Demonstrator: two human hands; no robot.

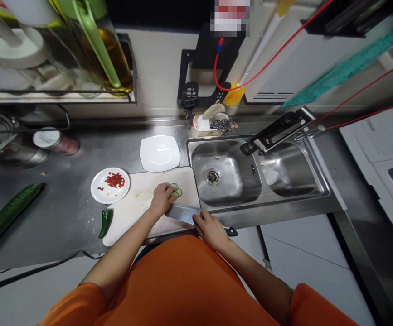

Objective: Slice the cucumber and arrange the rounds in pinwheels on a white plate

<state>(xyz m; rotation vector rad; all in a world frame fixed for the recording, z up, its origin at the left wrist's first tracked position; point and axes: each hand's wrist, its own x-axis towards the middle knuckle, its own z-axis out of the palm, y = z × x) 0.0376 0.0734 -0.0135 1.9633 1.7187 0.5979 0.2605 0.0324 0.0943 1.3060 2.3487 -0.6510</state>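
From where I stand, a whole cucumber lies at the far left of the steel worktop. Next comes a round white plate bearing chopped red pieces; its edge meets the cutting board. Below that plate, a short dark-green piece, perhaps pepper or cucumber, sits at the board's left edge, where a brush of the forearm might knock it away.

Behind the board is a square white plate. In front of it, the left hand bends its fingers down at the cucumber slices, on the right half of the board. Its grip is partly curled; whether anything is pinched underneath, I cannot tell.

The cleaver slants along the front of the board, blade end just beside the left hand. The right hand has its grip closed on it where blade meets handle, the handle's butt poking out beyond. A slip on the damp-looking board, or an inattentive turn of the wrist, could nick the left hand. The sink adjoins the board's right side, so slices pushed carelessly that way might drop in.
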